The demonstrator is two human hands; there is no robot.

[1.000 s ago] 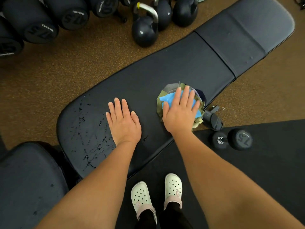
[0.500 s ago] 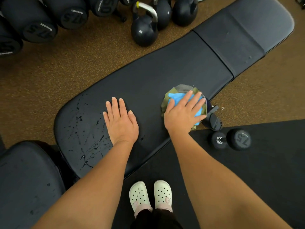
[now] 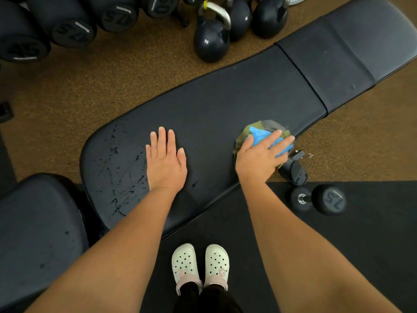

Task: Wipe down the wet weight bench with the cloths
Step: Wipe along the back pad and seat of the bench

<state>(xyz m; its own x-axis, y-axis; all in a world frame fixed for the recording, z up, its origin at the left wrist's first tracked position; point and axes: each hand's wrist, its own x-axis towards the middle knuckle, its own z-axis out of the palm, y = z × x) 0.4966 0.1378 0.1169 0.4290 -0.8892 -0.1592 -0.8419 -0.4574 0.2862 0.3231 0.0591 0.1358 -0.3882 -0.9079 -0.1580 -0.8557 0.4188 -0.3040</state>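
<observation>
Where the bunched blue and olive-green cloths (image 3: 259, 134) lay: at the near edge of the long black padded table (image 3: 225, 102), beneath the right grip (image 3: 255, 160).
Right grip: spread flat, fingers straight, pressed on the cloths.
Left grip (image 3: 165, 164): flat, palm rested on the table, held nothing.
Water droplets (image 3: 117, 177): lay beside the left grip.

2 pale perforated clogs (image 3: 185, 262) with pink straps; black trousers (image 3: 204, 300); bare forearms (image 3: 135, 233).

Black kettlebells (image 3: 211, 41) stand on brown speckled floor (image 3: 90, 86) beside a row of large dumbbells (image 3: 72, 30). A small dumbbell (image 3: 320, 199) marked 75 and white clogs (image 3: 200, 265) are on a black mat (image 3: 372, 233).
</observation>
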